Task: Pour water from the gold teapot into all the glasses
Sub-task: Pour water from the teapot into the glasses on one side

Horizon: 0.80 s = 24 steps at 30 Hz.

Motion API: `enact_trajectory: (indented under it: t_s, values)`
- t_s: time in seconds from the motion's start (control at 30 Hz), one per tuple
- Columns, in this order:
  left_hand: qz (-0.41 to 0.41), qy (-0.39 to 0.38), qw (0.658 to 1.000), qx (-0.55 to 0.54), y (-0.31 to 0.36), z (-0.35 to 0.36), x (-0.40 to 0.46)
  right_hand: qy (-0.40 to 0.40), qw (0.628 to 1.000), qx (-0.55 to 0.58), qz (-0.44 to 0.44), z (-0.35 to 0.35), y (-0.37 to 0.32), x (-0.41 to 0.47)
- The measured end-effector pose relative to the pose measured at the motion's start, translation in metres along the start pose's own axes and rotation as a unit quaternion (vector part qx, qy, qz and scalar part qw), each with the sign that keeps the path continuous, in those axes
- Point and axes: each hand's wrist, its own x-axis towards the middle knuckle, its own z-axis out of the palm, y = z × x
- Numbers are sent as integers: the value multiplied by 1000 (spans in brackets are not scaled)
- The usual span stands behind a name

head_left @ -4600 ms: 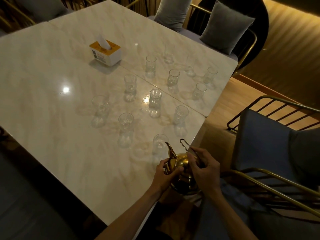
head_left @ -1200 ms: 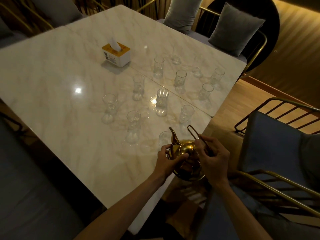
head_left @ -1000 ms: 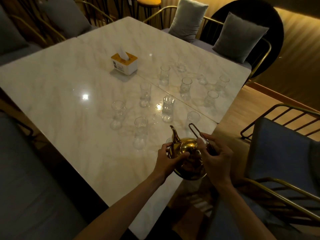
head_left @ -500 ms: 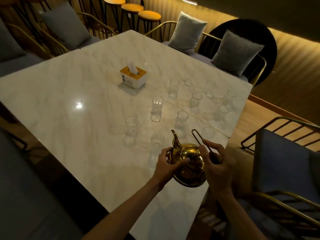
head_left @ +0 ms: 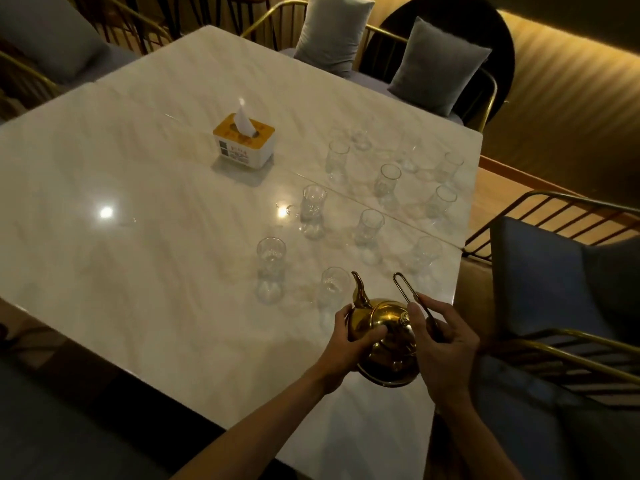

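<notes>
The gold teapot (head_left: 384, 327) is held above the near right part of the marble table (head_left: 138, 237), spout pointing away from me. My left hand (head_left: 349, 344) grips its body from the left, thumb across the lid. My right hand (head_left: 440, 344) grips the thin wire handle (head_left: 403, 289) that sticks up on the right. Several clear glasses stand in rows beyond the pot; the nearest glass (head_left: 334, 285) is just left of the spout, another glass (head_left: 270, 261) farther left. I cannot tell whether the glasses hold water.
A white and yellow tissue box (head_left: 244, 143) stands mid-table, left of the glasses. Gold-framed chairs with grey cushions (head_left: 440, 67) line the far side. A blue cushioned chair (head_left: 554, 282) stands close on the right, beside the table's right edge.
Both hands have kept their hold on the teapot. The pot has come up from beyond the table's near edge to over the tabletop, closer to the nearest glasses. My view has shifted.
</notes>
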Motion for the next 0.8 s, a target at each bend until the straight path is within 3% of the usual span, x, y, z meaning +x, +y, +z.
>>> enact_trajectory:
  t_s: [0.8]
  values:
    - [-101, -8, 995, -2, -3, -19, 17, -86, 991, -75, 69, 30, 16, 17]
